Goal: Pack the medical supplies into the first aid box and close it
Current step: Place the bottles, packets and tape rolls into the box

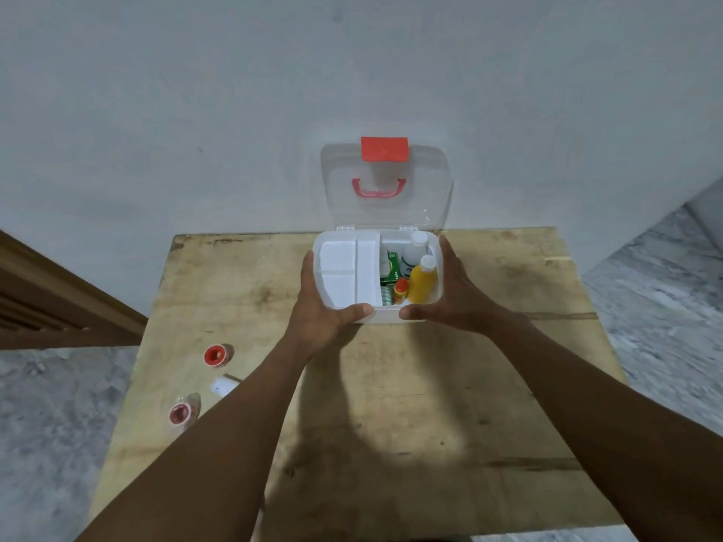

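Left hand [319, 307] and right hand [455, 295] apparently clasp the first aid box [391, 316] (lid up) between them.

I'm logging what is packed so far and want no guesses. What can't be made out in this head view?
- Label text on the green carton, white bottle and yellow bottle: too small.
- Whatever lies under the white tray in the first aid box: hidden by it.
- Small white item on the table: blurred, partly behind the left forearm.
- Pink roll near the table's left edge: blurred.
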